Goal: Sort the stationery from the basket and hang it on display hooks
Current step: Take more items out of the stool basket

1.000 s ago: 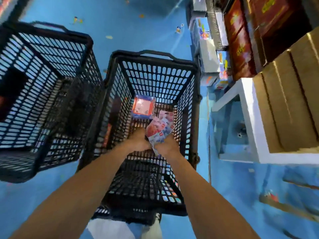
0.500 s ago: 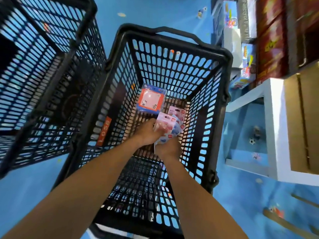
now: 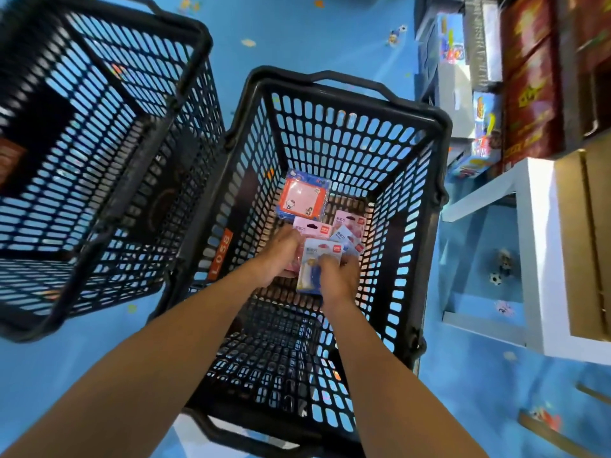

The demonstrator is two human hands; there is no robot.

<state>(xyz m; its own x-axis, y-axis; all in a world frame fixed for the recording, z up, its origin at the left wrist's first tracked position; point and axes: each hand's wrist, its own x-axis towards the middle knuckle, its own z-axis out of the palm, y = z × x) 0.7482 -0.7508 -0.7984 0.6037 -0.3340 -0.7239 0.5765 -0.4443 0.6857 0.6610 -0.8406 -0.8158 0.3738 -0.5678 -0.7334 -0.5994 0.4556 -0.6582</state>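
Both my hands reach down into a black plastic basket (image 3: 334, 94). My right hand (image 3: 339, 277) grips a blue-and-white carded stationery pack (image 3: 314, 262) by its lower right side. My left hand (image 3: 281, 256) holds pink carded packs (image 3: 310, 228) at its fingertips, just left of the blue pack. More pink and blue packs (image 3: 350, 231) lie fanned on the basket floor behind my hands. An orange-and-blue sticky-note pack (image 3: 302, 198) lies farther back on the basket floor.
A second black basket (image 3: 109, 104) stands close on the left, touching the first. A white shelf frame (image 3: 535, 259) with brown boxes (image 3: 582, 246) is at the right. Boxed goods (image 3: 529, 77) line the far right. The floor (image 3: 463, 375) is blue.
The view has moved closer over the basket. My hands have shifted the packs: a blue-and-white pack now sits on top in my right hand, with the pink ones under my left.
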